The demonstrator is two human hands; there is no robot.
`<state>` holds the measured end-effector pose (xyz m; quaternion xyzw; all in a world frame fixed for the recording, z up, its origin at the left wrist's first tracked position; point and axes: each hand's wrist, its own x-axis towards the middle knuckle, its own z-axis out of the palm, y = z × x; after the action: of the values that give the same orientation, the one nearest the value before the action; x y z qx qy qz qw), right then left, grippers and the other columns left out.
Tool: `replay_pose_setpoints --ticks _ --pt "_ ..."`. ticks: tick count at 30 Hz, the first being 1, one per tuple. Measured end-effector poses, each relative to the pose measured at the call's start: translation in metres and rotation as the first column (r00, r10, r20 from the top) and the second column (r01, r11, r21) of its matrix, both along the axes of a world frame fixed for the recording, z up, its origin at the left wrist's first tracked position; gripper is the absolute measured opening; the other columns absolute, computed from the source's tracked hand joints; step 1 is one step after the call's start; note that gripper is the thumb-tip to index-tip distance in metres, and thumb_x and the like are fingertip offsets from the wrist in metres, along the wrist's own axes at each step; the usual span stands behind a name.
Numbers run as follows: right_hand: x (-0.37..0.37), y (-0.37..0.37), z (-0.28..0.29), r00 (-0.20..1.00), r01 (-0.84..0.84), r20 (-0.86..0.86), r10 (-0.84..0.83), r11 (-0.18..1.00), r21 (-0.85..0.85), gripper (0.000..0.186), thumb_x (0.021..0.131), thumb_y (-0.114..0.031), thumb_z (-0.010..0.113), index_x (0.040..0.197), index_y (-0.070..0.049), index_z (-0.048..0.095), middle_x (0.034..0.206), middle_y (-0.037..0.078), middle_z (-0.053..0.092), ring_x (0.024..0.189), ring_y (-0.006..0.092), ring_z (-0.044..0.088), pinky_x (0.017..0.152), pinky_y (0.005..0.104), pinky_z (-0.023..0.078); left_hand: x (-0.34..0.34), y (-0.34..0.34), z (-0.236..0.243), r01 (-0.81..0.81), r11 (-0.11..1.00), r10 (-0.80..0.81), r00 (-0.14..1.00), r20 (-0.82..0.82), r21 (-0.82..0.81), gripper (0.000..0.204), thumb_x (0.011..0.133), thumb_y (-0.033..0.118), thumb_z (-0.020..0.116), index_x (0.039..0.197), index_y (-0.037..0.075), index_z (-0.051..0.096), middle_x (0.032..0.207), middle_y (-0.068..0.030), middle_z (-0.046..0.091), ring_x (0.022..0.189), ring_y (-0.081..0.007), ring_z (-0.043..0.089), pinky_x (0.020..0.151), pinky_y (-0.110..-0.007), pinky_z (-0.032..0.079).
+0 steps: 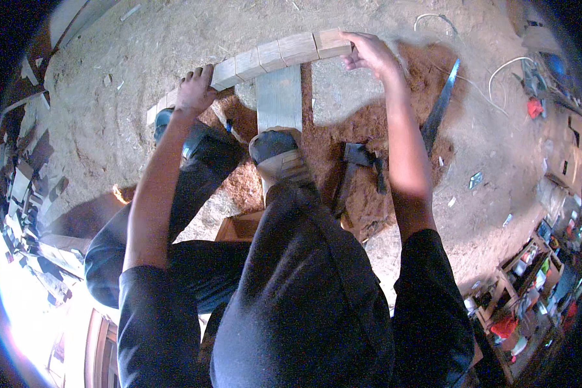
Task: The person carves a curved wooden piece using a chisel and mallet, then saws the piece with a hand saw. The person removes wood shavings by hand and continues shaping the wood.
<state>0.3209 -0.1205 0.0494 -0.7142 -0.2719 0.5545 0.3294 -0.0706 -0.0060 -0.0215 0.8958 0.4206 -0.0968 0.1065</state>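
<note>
A row of pale wooden blocks point(260, 61) stands end to end in front of me, bending toward the left in this view. My left hand point(195, 92) closes over blocks left of the middle, with fingers across the top and thumb on the near side. At the right end my right hand point(368, 55) grips the last wooden block point(332, 43), index finger along its far edge and the other fingers at its near side. Beneath the row a grey plank point(278, 97) runs toward my shoe point(275, 149). The fingertips of my left hand are partly hidden.
A handsaw point(441, 107) lies on the reddish sawdust point(362, 123) at the right, near a dark tool point(357, 155). A thin tool with a blue part point(228, 127) lies between my feet. Cluttered shelves point(524, 271) stand right; wood offcuts point(21, 178) pile left.
</note>
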Motion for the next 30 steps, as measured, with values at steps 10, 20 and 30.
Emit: replay_pose_setpoints --ticks 10,20,30 --pt "0.006 -0.002 -0.002 0.993 -0.111 0.022 0.118 0.972 -0.206 0.046 0.091 -0.047 0.05 0.107 -0.004 0.052 0.069 0.008 0.059 0.051 0.0114 0.052 0.047 0.0256 0.046 -0.018 0.052 -0.023 0.084 0.787 -0.043 0.996 0.081 -0.611 0.084 0.054 0.008 0.075 0.134 0.013 0.05 0.116 -0.0189 0.064 0.106 -0.0357 0.062 0.096 -0.039 0.049" --pt "-0.011 -0.017 -0.033 0.965 -0.02 0.255 0.067 0.983 -0.182 0.056 0.093 -0.05 0.041 0.115 0.001 0.05 0.066 0.012 0.062 0.046 0.0143 0.055 0.043 0.0288 0.049 -0.03 0.061 -0.028 0.158 0.862 -0.165 0.986 0.028 -0.482 0.062 0.059 0.014 0.073 0.119 0.011 0.059 0.111 -0.018 0.065 0.105 -0.0369 0.062 0.092 -0.042 0.049" --pt "-0.036 -0.031 -0.099 0.684 -0.388 0.648 0.335 0.919 -0.065 0.042 0.094 -0.028 0.042 0.112 0.007 0.056 0.066 0.012 0.068 0.055 0.0255 0.066 0.07 0.0428 0.052 -0.026 0.046 0.015 0.088 0.917 -0.101 0.995 -0.014 -0.388 0.049 0.06 0.022 0.078 0.106 0.008 0.067 0.1 -0.0185 0.068 0.095 -0.0369 0.065 0.087 -0.044 0.052"
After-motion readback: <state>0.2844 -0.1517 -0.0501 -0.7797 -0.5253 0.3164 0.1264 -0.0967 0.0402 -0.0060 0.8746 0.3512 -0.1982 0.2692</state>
